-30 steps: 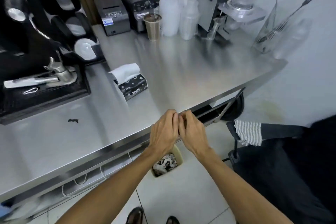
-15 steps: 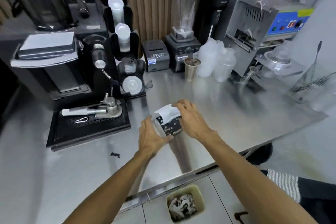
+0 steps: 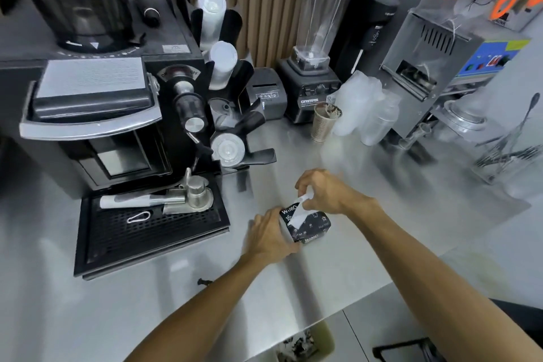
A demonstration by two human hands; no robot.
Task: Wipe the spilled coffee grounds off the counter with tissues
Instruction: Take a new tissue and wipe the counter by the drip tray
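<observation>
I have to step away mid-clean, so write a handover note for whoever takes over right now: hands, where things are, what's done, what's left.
Left hand holds the tissue pack steady on the counter.
Right hand pinches a tissue that is partly out of the pack's top.
Done: pack gripped, tissue started.
Left: pull the tissue free, wipe the small dark bit near the counter's front edge, probably grounds, then drop the tissue in the bin below.
</observation>
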